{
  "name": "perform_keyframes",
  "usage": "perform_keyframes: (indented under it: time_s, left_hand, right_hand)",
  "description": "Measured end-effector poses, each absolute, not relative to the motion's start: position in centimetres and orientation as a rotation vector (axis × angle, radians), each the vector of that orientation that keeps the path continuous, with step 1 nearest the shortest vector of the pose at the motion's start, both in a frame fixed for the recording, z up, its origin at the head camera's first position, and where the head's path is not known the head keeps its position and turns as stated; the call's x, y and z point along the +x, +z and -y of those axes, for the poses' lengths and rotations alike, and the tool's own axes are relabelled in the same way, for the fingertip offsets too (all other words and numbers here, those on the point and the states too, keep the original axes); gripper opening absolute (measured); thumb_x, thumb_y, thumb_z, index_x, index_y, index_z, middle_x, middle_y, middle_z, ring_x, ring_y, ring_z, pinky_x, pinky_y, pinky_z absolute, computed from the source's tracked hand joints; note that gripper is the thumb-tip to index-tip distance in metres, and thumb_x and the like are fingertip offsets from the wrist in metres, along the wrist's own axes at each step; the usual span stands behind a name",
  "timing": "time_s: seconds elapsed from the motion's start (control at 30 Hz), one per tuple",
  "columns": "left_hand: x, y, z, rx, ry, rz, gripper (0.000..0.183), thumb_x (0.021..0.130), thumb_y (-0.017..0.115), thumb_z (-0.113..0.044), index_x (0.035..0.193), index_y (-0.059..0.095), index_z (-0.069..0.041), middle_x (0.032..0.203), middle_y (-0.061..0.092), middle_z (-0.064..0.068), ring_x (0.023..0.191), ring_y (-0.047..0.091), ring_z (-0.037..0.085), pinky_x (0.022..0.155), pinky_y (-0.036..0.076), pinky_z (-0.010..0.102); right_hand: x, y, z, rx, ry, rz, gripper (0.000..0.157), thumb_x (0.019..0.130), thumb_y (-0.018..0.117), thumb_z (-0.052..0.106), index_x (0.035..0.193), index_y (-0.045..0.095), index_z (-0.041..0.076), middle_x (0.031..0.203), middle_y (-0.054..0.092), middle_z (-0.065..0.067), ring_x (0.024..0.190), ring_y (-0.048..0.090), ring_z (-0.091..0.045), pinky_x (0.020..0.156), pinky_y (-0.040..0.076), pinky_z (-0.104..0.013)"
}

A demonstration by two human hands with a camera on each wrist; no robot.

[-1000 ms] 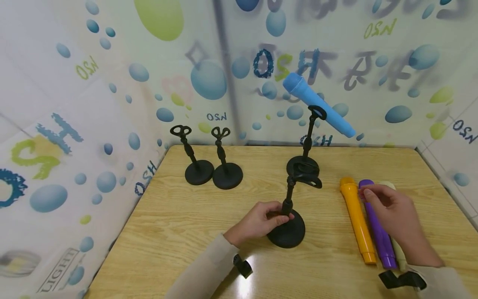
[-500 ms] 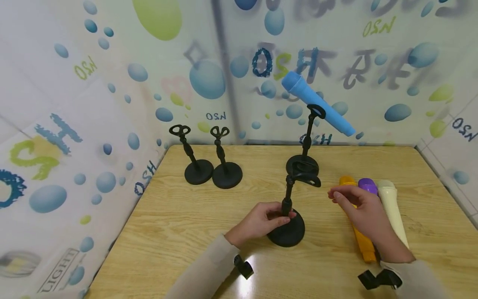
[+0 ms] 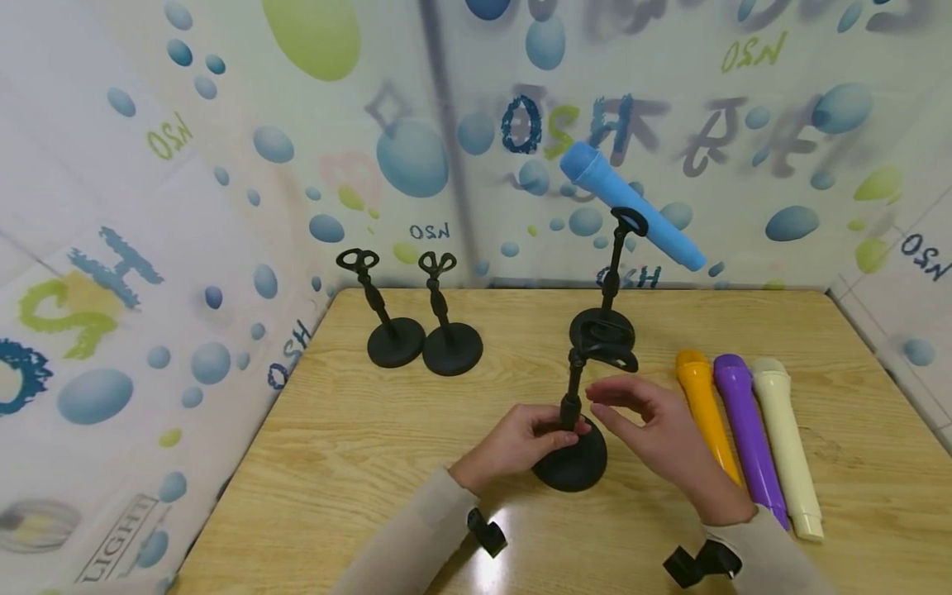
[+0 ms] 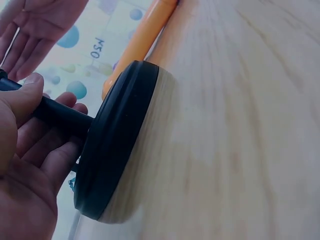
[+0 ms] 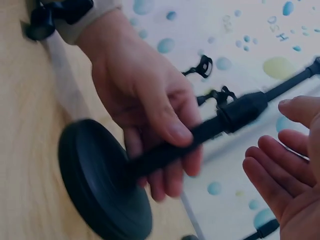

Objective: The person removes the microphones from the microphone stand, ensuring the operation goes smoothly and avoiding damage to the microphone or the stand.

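On the wooden table [image 3: 335, 479], the left hand [image 3: 516, 440] grips the nearest stand [image 3: 578, 464] while the right hand [image 3: 664, 431], relaxed and empty, has left the loose microphones [image 3: 749, 434] for the stand's three o'clock, suggesting two-handed work

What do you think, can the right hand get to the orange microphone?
Probably yes: the right hand holds nothing, and the orange microphone lies close beside it with its head end uncovered. Nothing seems to stand between them.
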State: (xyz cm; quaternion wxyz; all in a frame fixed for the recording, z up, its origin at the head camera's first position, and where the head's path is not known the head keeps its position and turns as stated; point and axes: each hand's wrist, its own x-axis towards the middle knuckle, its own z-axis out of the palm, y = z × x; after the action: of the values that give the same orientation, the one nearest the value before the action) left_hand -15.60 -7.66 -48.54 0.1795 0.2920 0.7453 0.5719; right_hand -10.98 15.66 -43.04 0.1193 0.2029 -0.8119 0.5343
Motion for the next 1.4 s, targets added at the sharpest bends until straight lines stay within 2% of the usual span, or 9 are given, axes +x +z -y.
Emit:
perform_keyframes:
  time_s: [0.17,0.37,0.5,0.7,1.03,1.13,1.2,1.3,1.4]
  left_hand:
    - [-15.7,-48.6,7.8,0.842,1.586,-2.167,0.025,0.104,0.073,-0.015,0.127,0.079,-0.007,0.123,0.081,0.01,0.111,0.073,0.002,0.099,0.058,0.021]
    - [-15.7,-48.7,7.9,0.887,1.56,-2.201,0.023,0.106,0.071,-0.015,0.126,0.079,-0.006,0.123,0.081,0.011,0.108,0.07,-0.001,0.096,0.058,0.021]
    - [-15.7,-48.7,7.9,0.877,1.569,-2.198,0.022,0.105,0.072,-0.013,0.124,0.079,-0.005,0.121,0.081,0.013,0.107,0.071,0.001,0.096,0.058,0.02]
    - [-15.7,-48.6,7.7,0.885,1.551,-2.226,0.022,0.105,0.072,-0.011,0.124,0.079,-0.004,0.122,0.081,0.013,0.11,0.072,0.005,0.097,0.058,0.02]
    - [-16.0,-48.2,7.4,0.904,1.497,-2.276,0.021,0.104,0.072,-0.009,0.122,0.08,-0.003,0.117,0.082,0.011,0.108,0.071,0.002,0.096,0.057,0.019]
    - [-16.0,-48.2,7.4,0.91,1.49,-2.282,0.019,0.103,0.072,-0.008,0.119,0.081,-0.003,0.114,0.083,0.012,0.104,0.071,0.001,0.094,0.057,0.018]
    - [-16.0,-48.1,7.4,0.913,1.489,-2.283,0.017,0.103,0.073,-0.008,0.117,0.081,-0.002,0.112,0.083,0.012,0.102,0.07,0.0,0.094,0.057,0.019]
    - [-16.0,-48.0,7.4,0.908,1.486,-2.282,0.016,0.103,0.073,-0.007,0.115,0.082,-0.002,0.109,0.083,0.012,0.099,0.069,-0.003,0.092,0.057,0.018]
    - [-16.1,-48.0,7.4,0.899,1.477,-2.281,0.014,0.104,0.072,-0.008,0.113,0.081,-0.002,0.102,0.082,0.01,0.09,0.063,-0.005,0.086,0.054,0.016]
  right_hand:
    - [-10.8,-43.1,-14.0,0.559,1.622,2.425,0.033,0.098,0.079,0.005,0.13,0.072,0.008,0.123,0.079,-0.009,0.111,0.071,0.0,0.101,0.052,-0.012]
    - [-10.5,-43.7,-12.2,0.487,1.664,2.395,0.035,0.095,0.082,0.004,0.129,0.071,0.005,0.121,0.079,-0.01,0.109,0.071,-0.002,0.101,0.052,-0.012]
    - [-10.5,-44.1,-11.3,0.398,1.662,2.345,0.035,0.093,0.084,0.003,0.126,0.071,0.004,0.116,0.079,-0.009,0.104,0.071,-0.001,0.098,0.053,-0.012]
    - [-10.4,-44.1,-10.7,0.305,1.571,2.329,0.026,0.089,0.087,0.002,0.114,0.077,0.003,0.107,0.08,-0.005,0.097,0.072,-0.003,0.093,0.056,-0.014]
    - [-10.5,-43.6,-10.7,0.295,1.517,2.376,0.019,0.092,0.086,0.008,0.11,0.083,0.008,0.105,0.083,-0.003,0.097,0.076,-0.01,0.09,0.065,-0.031]
    - [-10.6,-43.6,-11.1,0.357,1.555,2.397,0.018,0.096,0.082,0.008,0.114,0.082,0.008,0.11,0.083,-0.004,0.101,0.077,-0.01,0.094,0.064,-0.029]
    - [-10.7,-43.7,-11.4,0.419,1.595,2.411,0.02,0.099,0.078,0.008,0.12,0.08,0.006,0.115,0.082,-0.006,0.107,0.076,-0.01,0.098,0.06,-0.022]
    - [-10.9,-43.9,-11.8,0.534,1.664,2.418,0.026,0.105,0.07,0.008,0.131,0.075,0.003,0.126,0.08,-0.01,0.124,0.073,-0.018,0.104,0.051,-0.013]
    - [-11.1,-44.1,-12.0,0.633,1.714,2.408,0.036,0.109,0.064,0.007,0.144,0.065,-0.001,0.136,0.076,-0.015,0.136,0.066,-0.029,0.108,0.045,-0.01]
